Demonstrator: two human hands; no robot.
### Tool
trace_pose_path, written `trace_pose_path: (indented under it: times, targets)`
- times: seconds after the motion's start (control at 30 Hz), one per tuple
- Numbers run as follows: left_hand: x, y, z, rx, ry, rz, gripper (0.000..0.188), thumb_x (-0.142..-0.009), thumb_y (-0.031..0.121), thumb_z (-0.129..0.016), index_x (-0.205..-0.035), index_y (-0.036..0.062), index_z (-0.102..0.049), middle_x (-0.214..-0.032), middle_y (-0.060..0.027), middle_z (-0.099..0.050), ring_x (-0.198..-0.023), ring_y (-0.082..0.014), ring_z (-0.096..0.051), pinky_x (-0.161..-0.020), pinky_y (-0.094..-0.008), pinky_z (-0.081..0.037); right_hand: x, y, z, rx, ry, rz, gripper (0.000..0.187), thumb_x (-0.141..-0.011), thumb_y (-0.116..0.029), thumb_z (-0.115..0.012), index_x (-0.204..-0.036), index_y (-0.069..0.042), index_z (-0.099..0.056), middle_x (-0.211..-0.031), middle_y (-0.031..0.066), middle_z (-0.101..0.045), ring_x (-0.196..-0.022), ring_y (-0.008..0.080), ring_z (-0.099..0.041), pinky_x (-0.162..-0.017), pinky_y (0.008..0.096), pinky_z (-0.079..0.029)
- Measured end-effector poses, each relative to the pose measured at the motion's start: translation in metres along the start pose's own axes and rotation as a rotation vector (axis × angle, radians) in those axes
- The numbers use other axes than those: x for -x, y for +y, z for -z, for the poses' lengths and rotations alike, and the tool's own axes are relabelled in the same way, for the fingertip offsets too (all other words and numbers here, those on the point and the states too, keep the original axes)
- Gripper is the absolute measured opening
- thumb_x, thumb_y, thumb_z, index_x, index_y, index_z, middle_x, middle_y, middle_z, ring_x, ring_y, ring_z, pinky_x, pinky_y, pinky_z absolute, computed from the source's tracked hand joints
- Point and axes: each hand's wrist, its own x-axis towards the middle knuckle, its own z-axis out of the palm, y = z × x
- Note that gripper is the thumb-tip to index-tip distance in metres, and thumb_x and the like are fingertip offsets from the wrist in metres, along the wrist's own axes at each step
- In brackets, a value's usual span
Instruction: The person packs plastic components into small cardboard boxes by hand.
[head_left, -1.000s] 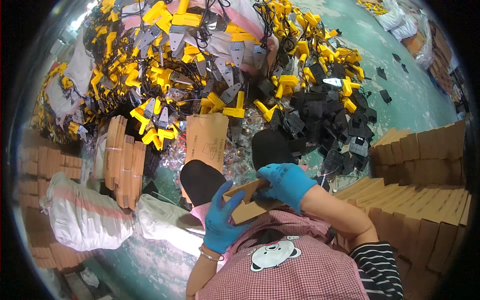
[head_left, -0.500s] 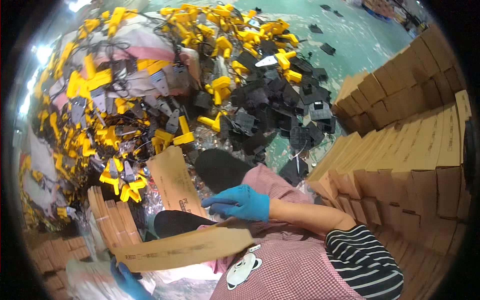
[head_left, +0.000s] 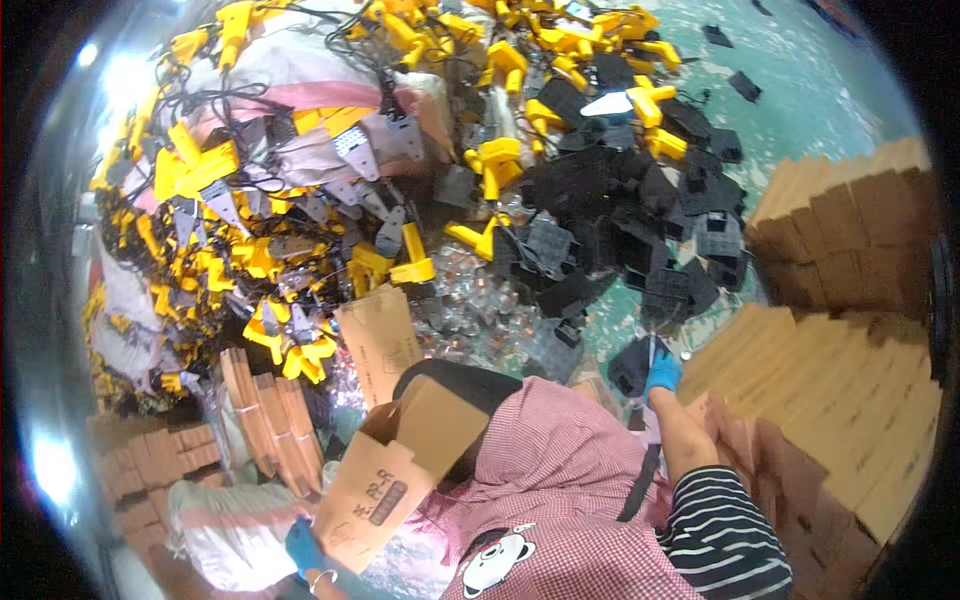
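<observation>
Green floor [head_left: 830, 90] under heaped parts; left hand [head_left: 303, 547], half hidden, clamped on cardboard box [head_left: 395, 470]; right hand [head_left: 662, 370] grip unclear.

Left hand [head_left: 303, 547] low, fingers clasped, right hand [head_left: 662, 371] stretched forward

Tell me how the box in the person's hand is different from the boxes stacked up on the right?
The brown box in the left hand is opened up, with a flap lifted, while the stacked boxes beside the right hand lie folded flat. The held box is a single one, tilted over the lap; the flat ones are many, packed side by side in rows. Both are plain brown cardboard.
</observation>
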Motion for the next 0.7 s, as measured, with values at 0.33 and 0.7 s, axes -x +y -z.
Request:
trace_pose_path:
  times: [0.33,0.7]
  targets:
    - [0.147,0.162,-0.006,-0.041,-0.173,-0.907,0.133,-0.052,0.075,-0.084,-0.16,0.0197,-0.028,-0.163,-0.0321,-0.014,-0.146,-0.058,-0.018,-0.117,-0.07,-0.016,0.043,-0.065,0.128,-1.334,-0.713,-0.128,0.044,-0.096,-0.04,-0.065,-0.125,-0.006,-0.064,-0.105,0.0071,-0.068,-0.086,0.017,-0.063,-0.079,0.0325,-0.052]
    - [0.131,0.225,-0.024,-0.206,0.103,-1.018,0.107,-0.058,0.048,-0.086,-0.15,0.0158,-0.043,-0.153,-0.0294,-0.033,-0.139,-0.0526,-0.032,-0.114,-0.0671,-0.024,0.146,-0.202,0.368,-0.751,0.109,1.176,0.041,-0.072,-0.02,-0.082,-0.111,-0.012,-0.071,-0.116,0.0116,-0.061,-0.107,0.0334,-0.058,-0.093,0.043,-0.047]
